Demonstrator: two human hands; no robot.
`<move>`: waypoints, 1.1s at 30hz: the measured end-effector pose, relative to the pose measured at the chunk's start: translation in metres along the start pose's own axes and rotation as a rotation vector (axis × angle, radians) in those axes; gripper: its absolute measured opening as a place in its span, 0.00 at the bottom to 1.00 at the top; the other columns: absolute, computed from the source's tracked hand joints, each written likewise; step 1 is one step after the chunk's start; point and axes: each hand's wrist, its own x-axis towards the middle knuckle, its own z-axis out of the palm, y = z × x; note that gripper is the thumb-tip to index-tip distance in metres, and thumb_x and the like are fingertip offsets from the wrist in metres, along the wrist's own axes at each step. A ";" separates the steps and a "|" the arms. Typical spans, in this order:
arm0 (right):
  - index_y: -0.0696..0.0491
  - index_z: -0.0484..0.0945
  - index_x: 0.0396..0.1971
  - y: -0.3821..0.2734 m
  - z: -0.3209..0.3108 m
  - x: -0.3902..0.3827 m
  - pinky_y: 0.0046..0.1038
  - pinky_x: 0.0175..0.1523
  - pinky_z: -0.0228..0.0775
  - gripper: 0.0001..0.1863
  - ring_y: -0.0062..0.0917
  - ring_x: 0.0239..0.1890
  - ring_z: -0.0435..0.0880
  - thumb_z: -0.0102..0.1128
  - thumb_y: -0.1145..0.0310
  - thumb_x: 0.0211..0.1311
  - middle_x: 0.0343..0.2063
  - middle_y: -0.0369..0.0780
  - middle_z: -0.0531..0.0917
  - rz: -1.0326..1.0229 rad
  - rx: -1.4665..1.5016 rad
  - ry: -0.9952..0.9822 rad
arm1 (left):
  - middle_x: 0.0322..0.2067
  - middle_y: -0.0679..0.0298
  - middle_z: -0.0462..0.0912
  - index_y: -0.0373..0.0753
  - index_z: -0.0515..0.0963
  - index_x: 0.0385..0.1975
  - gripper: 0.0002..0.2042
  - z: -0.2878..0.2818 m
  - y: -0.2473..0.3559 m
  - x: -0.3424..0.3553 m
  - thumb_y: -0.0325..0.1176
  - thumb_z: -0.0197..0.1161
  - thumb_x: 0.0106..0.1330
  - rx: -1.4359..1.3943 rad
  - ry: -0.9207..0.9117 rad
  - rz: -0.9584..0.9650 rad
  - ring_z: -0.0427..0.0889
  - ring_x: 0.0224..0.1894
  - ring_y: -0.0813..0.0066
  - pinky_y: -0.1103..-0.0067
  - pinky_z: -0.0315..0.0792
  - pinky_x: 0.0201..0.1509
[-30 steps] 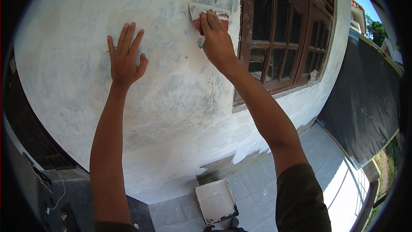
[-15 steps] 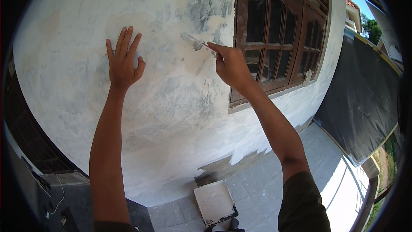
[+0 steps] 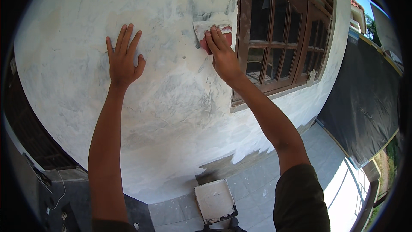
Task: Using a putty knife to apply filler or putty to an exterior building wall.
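My left hand (image 3: 123, 58) lies flat on the patchy white and grey wall (image 3: 163, 99), its fingers spread and nothing in it. Up by the left side of the brown window frame (image 3: 242, 30), my right hand (image 3: 225, 60) grips a putty knife (image 3: 204, 28) with a wide pale blade and a red handle part. The blade's broad face is turned toward me and lies against the wall, smeared with whitish filler. My fingers cover part of the red section.
On the grey tiled floor (image 3: 253, 189) below stands a square tray (image 3: 216, 197) of whitish paste with dark-smeared edges. Black sheeting (image 3: 360, 99) hangs at the right. A white cable (image 3: 64, 189) trails down at the lower left.
The putty knife has turned from edge-on to broad face toward me, and my right hand has shifted slightly, its fingers now spread over the tool. My left hand stays put.
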 end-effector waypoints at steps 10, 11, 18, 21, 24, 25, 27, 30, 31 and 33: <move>0.56 0.80 0.58 0.038 -0.072 0.110 0.37 0.58 0.79 0.24 0.42 0.57 0.82 0.58 0.83 0.60 0.57 0.47 0.82 -0.025 -0.007 0.237 | 0.75 0.62 0.61 0.47 0.70 0.69 0.35 -0.002 -0.001 0.001 0.33 0.57 0.55 0.024 0.013 0.005 0.56 0.79 0.63 0.44 0.36 0.79; 0.56 0.80 0.58 0.038 -0.061 0.111 0.37 0.58 0.79 0.24 0.42 0.57 0.82 0.58 0.83 0.60 0.57 0.47 0.82 -0.025 0.001 0.236 | 0.75 0.62 0.61 0.47 0.70 0.69 0.35 -0.003 -0.003 -0.002 0.33 0.57 0.55 0.028 0.008 0.002 0.56 0.79 0.63 0.44 0.36 0.79; 0.61 0.75 0.59 0.016 -0.017 0.033 0.40 0.65 0.74 0.27 0.46 0.65 0.75 0.58 0.84 0.57 0.62 0.52 0.77 -0.014 -0.005 0.062 | 0.75 0.60 0.62 0.45 0.69 0.70 0.35 -0.001 0.000 -0.001 0.30 0.56 0.55 0.008 0.000 -0.002 0.56 0.79 0.61 0.42 0.37 0.78; 0.63 0.76 0.58 -0.009 -0.024 -0.014 0.40 0.67 0.71 0.27 0.46 0.65 0.75 0.58 0.84 0.54 0.61 0.54 0.77 -0.002 0.047 -0.054 | 0.75 0.60 0.62 0.45 0.69 0.70 0.35 -0.001 0.000 0.001 0.30 0.56 0.55 0.012 0.013 -0.001 0.56 0.79 0.61 0.42 0.37 0.78; 0.61 0.79 0.53 -0.043 -0.046 -0.048 0.40 0.64 0.74 0.23 0.43 0.63 0.78 0.59 0.85 0.54 0.57 0.50 0.81 0.049 0.152 -0.309 | 0.75 0.60 0.61 0.45 0.69 0.70 0.36 -0.004 -0.003 -0.002 0.30 0.57 0.54 0.010 0.010 -0.004 0.56 0.79 0.61 0.42 0.37 0.78; 0.60 0.79 0.52 -0.049 -0.056 -0.048 0.40 0.62 0.76 0.22 0.42 0.61 0.79 0.58 0.85 0.55 0.55 0.49 0.82 0.082 0.220 -0.446 | 0.75 0.60 0.61 0.45 0.69 0.70 0.36 -0.001 -0.005 -0.006 0.30 0.57 0.54 0.011 0.005 -0.010 0.56 0.79 0.61 0.42 0.37 0.78; 0.60 0.79 0.52 -0.051 -0.073 -0.033 0.39 0.60 0.77 0.22 0.42 0.59 0.81 0.57 0.86 0.55 0.54 0.48 0.84 0.192 0.299 -0.466 | 0.75 0.61 0.61 0.46 0.69 0.70 0.36 -0.002 -0.004 -0.003 0.30 0.56 0.54 0.013 0.007 -0.009 0.56 0.79 0.62 0.42 0.37 0.78; 0.60 0.79 0.54 -0.041 -0.083 0.013 0.40 0.56 0.80 0.24 0.46 0.52 0.84 0.53 0.88 0.56 0.50 0.48 0.85 0.203 0.411 -0.211 | 0.75 0.60 0.61 0.46 0.68 0.70 0.35 -0.003 -0.001 -0.002 0.31 0.56 0.55 0.019 0.004 -0.005 0.56 0.79 0.62 0.42 0.37 0.78; 0.60 0.79 0.54 -0.037 -0.086 0.035 0.40 0.55 0.80 0.24 0.46 0.52 0.84 0.54 0.87 0.56 0.50 0.47 0.85 0.151 0.336 -0.097 | 0.75 0.60 0.61 0.46 0.68 0.70 0.35 -0.003 0.000 0.000 0.31 0.56 0.55 0.014 0.006 -0.003 0.56 0.79 0.62 0.42 0.37 0.78; 0.61 0.79 0.49 -0.027 -0.078 0.080 0.41 0.56 0.78 0.18 0.44 0.50 0.84 0.55 0.87 0.58 0.46 0.45 0.85 0.045 0.228 0.104 | 0.75 0.60 0.61 0.46 0.68 0.70 0.35 -0.004 0.000 0.000 0.31 0.56 0.55 0.019 0.004 0.001 0.56 0.79 0.61 0.42 0.37 0.78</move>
